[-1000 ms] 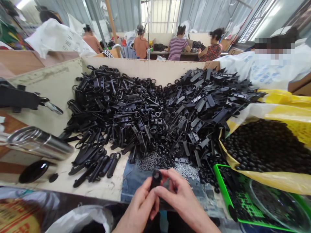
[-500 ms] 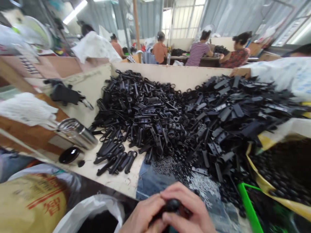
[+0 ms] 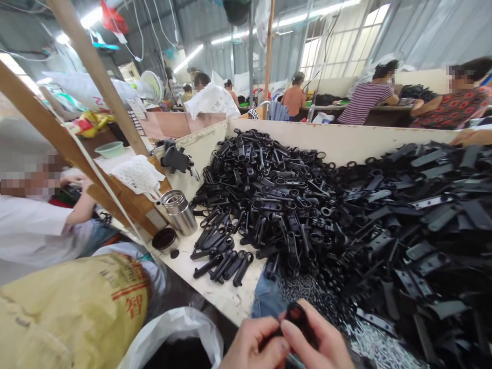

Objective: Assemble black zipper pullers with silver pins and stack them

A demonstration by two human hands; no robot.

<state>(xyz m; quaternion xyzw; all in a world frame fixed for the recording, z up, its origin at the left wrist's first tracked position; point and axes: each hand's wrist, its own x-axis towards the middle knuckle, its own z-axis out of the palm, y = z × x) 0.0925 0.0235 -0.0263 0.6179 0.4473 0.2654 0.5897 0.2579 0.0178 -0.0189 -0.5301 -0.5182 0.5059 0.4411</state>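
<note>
At the bottom centre, my left hand (image 3: 255, 343) and my right hand (image 3: 321, 338) meet around a black plastic part (image 3: 298, 315) with a round end. Both hands have their fingers closed on it, and the fingers hide its lower portion. Just beyond them lie small metal pieces (image 3: 303, 289) on blue cloth (image 3: 265, 297). A large heap of black plastic parts (image 3: 284, 200) rises behind. Silvery screws (image 3: 376, 343) are spread to the right of my right hand. A small group of black parts (image 3: 225, 264) lies left of the heap.
A steel flask (image 3: 179, 212) stands at the table's left side beside a dark round lid (image 3: 164, 240). A white-lined bag (image 3: 172, 328) and a yellow sack (image 3: 77, 307) are lower left. One person sits at left; several others are at the back.
The view has swung left, showing more of the left side and the person there. The black part's round end now shows upright between my hands, which still hold it.
</note>
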